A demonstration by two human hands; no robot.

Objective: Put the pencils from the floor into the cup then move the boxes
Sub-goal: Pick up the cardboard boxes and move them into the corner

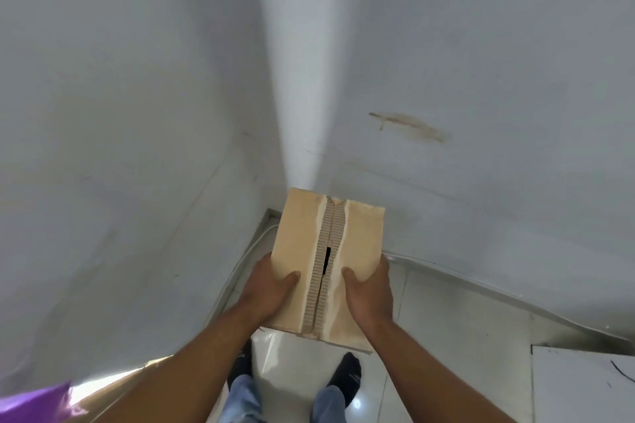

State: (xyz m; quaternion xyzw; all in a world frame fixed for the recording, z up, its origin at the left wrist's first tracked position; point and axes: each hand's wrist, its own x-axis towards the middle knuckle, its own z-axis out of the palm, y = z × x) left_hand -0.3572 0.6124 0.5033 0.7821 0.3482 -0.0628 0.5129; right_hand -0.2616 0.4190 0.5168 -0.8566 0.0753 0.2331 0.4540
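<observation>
Gripping with your left hand (271,288) the near left side of the cardboard box (299,237), thumb laid on top, you hold it in the air, over the tiled floor (446,319) by the wall corner. Its top flaps are closed along a torn seam. Your right hand (369,295) clasps the right side likewise. You appear to be in the box-moving part. No pencils or cup show, so that step cannot be judged. Setting this box down is left.
</observation>
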